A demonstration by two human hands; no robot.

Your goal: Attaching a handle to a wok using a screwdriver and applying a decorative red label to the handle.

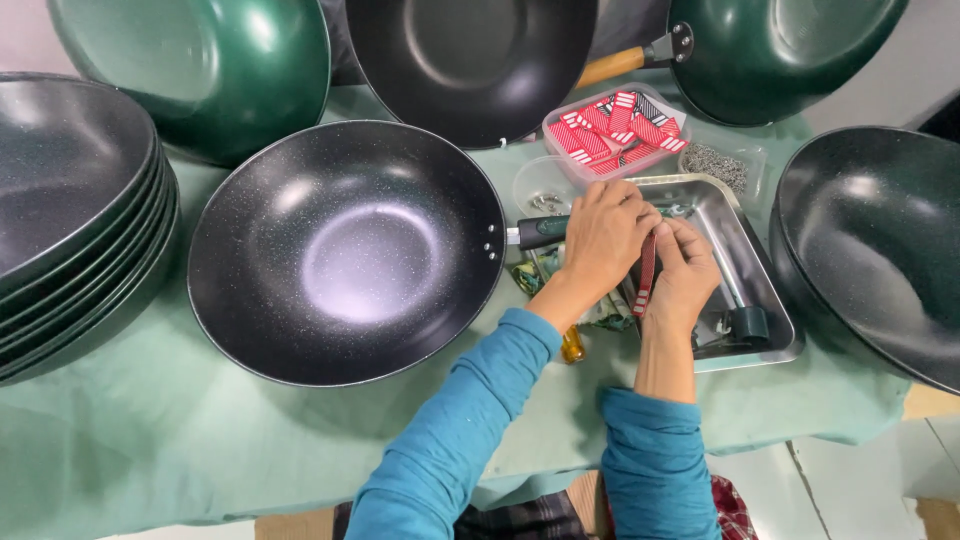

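Right now both hands meet over the left edge of a steel tray [765, 262] on the green-clothed tabletop [150, 440]. Between them is a red strip [647, 275], narrow and flat, with white stripes at its lower end. Its long axis runs nearly straight up and down in the view, tilted slightly, so one end points away from the person and the other back toward them.

The right hand [685, 275] lies just right of the strip, fingers curled and closed against its edge, thumb side touching it. The left hand [605, 235] comes in from the left and sits higher, its fingers bent down over the strip's far end; it seems pinched on that end, though the fingertips are hidden, so I cannot tell how firmly. The left hand also covers the stub handle [540, 231] of the speckled black wok [345, 250], which sits just left of the strip.

Behind the hands, a clear box [620, 130] holds more red-and-white strips, and a small bag of metal bits [715, 165] lies beside it. A dark-handled tool [745, 320] rests in the tray. Stacked black woks [70, 210] stand at far left, another black wok [880, 240] at far right, and green ones [200, 70] lean along the back.
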